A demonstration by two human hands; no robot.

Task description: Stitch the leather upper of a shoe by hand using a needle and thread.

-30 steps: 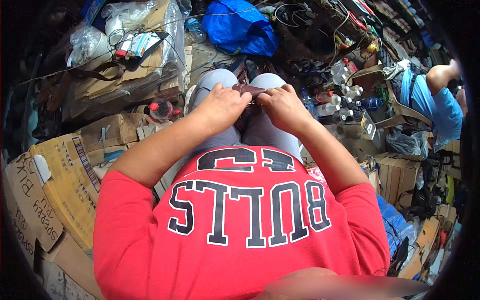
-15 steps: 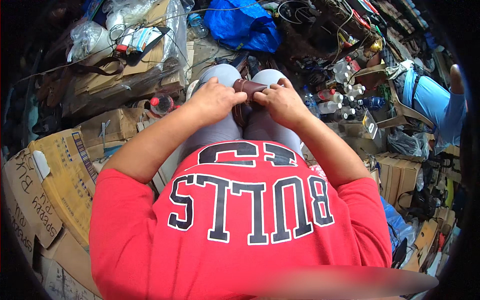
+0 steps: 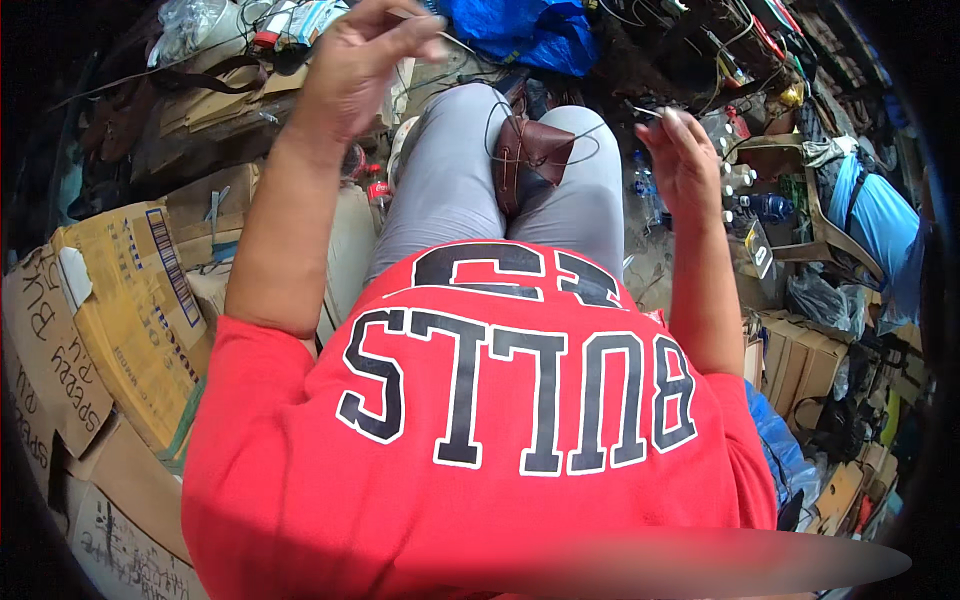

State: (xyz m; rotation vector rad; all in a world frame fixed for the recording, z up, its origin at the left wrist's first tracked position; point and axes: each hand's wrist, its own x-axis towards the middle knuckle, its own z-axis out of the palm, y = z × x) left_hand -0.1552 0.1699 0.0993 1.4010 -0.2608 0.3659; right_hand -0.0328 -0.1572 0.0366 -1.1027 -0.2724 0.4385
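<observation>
A brown leather piece with stitching (image 3: pixel 535 150), looking like a shoe upper, is wedged between my grey-trousered knees. A thin dark thread (image 3: pixel 600 140) loops out of it on both sides. My left hand (image 3: pixel 365 65) is raised high at the upper left, thumb and fingers pinched on the thread, slightly blurred. At the right, my right hand (image 3: pixel 685 165) is lifted off the leather, its fingertips pinching a thin, needle-like thing (image 3: pixel 645 110). Neither hand touches the leather.
Cardboard boxes (image 3: pixel 130 320) stand close on my left. A blue plastic sheet (image 3: pixel 525 35) lies ahead. Several bottles (image 3: pixel 740 180) stand at the right, near a person's blue-clothed leg (image 3: pixel 875 220). A red-capped bottle (image 3: pixel 378 190) is beside my left knee.
Both hands have left the leather piece and spread apart, the left up and to the left, the right outward. The thread now shows in loops between them.
</observation>
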